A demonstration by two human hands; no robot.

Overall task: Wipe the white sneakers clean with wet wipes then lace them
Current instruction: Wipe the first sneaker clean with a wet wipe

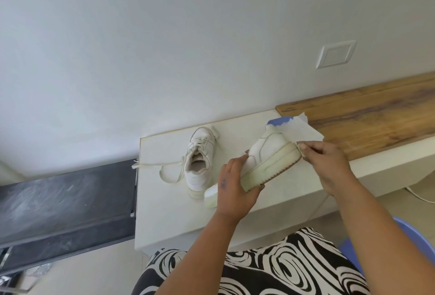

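Observation:
My left hand point(235, 188) grips a white sneaker point(268, 153) at its heel and holds it tilted on its side above the white table point(164, 200). Its yellowed sole faces me. At the toe end of that sole, my right hand point(329, 165) pinches a small wet wipe point(300, 149) against the edge. The second white sneaker point(200, 160) stands upright on the table to the left, its opening towards me and its lace point(164, 169) trailing loose to the left. A white sponge-like block point(210, 197) lies by my left hand.
A blue wipes pack point(281, 121) and a white sheet point(303, 129) lie behind the held shoe. A wooden counter point(364, 115) runs to the right, with a wall plate point(335, 54) above it. A dark bench point(66, 200) sits at left and a blue stool point(419, 247) at lower right.

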